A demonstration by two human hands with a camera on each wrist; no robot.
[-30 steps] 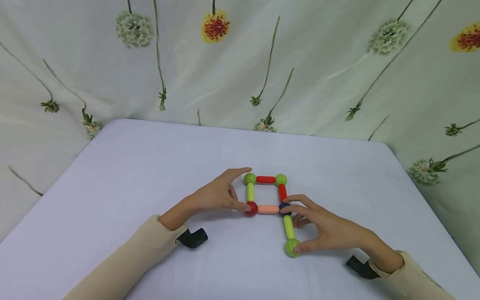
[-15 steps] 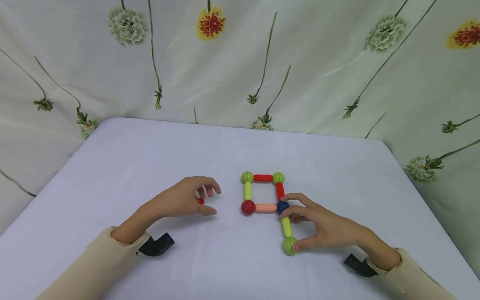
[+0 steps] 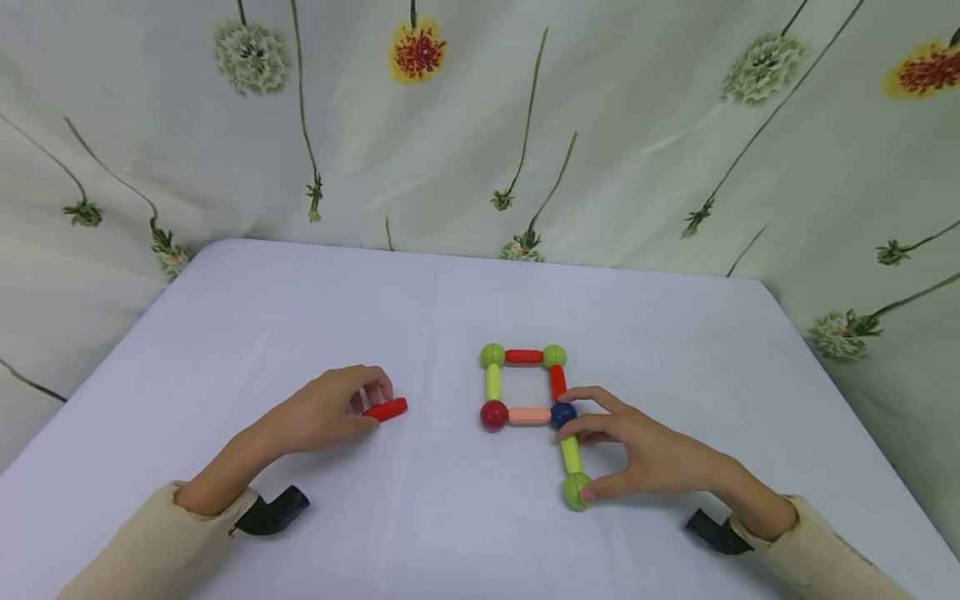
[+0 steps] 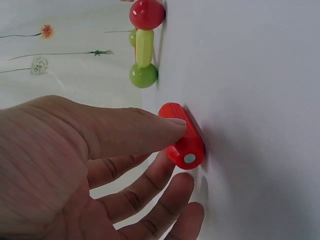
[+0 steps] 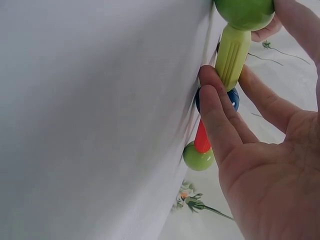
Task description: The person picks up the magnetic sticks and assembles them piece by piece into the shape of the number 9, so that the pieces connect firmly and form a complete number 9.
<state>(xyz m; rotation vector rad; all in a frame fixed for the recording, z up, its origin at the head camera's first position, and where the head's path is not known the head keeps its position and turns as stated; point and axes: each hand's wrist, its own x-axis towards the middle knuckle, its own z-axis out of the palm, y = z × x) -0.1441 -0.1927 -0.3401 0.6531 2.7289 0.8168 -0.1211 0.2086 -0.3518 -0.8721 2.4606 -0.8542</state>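
In the head view, my left hand (image 3: 326,414) pinches a loose red magnetic rod (image 3: 385,409). The left wrist view shows the thumb across the red rod (image 4: 181,135), fingers behind it, a round silvery disc on its end. My right hand (image 3: 651,454) grips the near arm of a rod-and-ball frame. Its thumb presses the green ball (image 3: 576,492); its fingers touch the blue ball (image 3: 563,415) and the yellow-green rod (image 3: 572,455). The frame's square also has a dark red ball (image 3: 494,415), a pink rod (image 3: 529,416) and two green balls at the back.
A pale lavender cloth (image 3: 420,517) covers the table. Behind it hangs a pale curtain (image 3: 450,167) printed with flowers. Black curved pieces (image 3: 273,510) jut from both sleeve cuffs near the wrists.
My left hand has left the dark red ball and moved left to the loose red rod, which it now pinches. My right hand keeps its place on the frame.
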